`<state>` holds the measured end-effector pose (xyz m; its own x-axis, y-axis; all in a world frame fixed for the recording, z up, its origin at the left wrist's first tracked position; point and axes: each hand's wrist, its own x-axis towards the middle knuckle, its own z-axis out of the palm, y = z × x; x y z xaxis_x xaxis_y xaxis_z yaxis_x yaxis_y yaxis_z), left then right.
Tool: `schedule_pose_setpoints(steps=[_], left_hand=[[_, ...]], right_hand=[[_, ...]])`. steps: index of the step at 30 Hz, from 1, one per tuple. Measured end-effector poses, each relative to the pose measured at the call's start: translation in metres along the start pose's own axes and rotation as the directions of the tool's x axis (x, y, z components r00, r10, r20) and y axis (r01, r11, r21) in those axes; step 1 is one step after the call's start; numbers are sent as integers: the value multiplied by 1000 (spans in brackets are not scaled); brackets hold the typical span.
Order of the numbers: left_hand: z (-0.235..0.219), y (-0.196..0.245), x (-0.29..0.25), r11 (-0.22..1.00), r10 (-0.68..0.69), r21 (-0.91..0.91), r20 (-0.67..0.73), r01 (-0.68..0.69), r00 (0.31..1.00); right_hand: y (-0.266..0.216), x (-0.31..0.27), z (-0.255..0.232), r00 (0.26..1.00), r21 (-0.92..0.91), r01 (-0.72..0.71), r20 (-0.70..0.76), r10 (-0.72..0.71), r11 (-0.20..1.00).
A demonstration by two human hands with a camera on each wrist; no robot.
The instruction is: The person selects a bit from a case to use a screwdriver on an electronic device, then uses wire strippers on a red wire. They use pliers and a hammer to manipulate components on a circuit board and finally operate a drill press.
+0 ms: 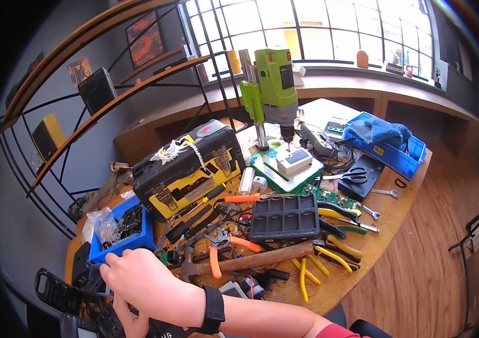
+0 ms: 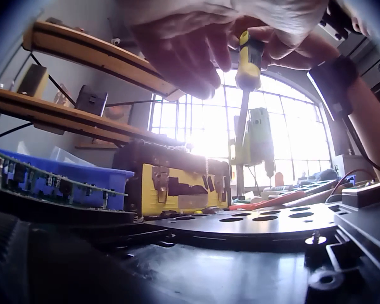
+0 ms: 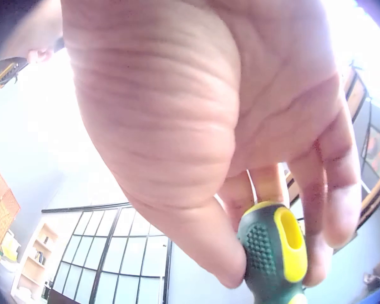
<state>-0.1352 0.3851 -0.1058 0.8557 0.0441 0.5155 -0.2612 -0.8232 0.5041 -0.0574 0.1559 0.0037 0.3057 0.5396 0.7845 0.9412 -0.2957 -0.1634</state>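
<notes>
My right hand (image 1: 146, 284) reaches over the dark devices at the lower left in the head view. In the right wrist view its thumb and fingers (image 3: 231, 253) pinch the green and yellow handle of a screwdriver (image 3: 272, 253). The left wrist view shows the screwdriver (image 2: 249, 66) with its shaft downward, above a black casing (image 2: 209, 269) and a panel with round holes (image 2: 282, 215). Beside the handle, my left hand (image 2: 177, 54) has its fingers loosely extended, holding nothing visible. In the head view it is mostly hidden below the right hand.
A blue bin (image 1: 148, 228) stands just beyond the hands, with a black and yellow toolbox (image 1: 188, 169) behind it. To the right lie a hammer (image 1: 250, 261), pliers (image 1: 215, 262) and a black compartment tray (image 1: 284, 218). A green drill press (image 1: 276, 79) stands farther back.
</notes>
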Motion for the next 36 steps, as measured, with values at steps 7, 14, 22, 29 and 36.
schedule_pose_setpoints(steps=[7,14,22,29,36], left_hand=[[11,52,25,979,153,-106,-183,-175,971],[7,60,27,978,141,-134,-148,-161,979],[8,68,30,993,27,-112,-52,-33,998],[7,69,30,998,-18,-53,5,18,1000],[9,50,25,999,28,-32,-93,-31,995]], right_hand=[[18,-8,5,981,52,-60,186,50,997],[18,-2,0,986,27,-57,156,52,998],[29,-6,25,983,22,-62,175,57,998],[21,-12,57,983,18,-125,135,122,992],[11,-14,60,971,133,-161,199,133,978]])
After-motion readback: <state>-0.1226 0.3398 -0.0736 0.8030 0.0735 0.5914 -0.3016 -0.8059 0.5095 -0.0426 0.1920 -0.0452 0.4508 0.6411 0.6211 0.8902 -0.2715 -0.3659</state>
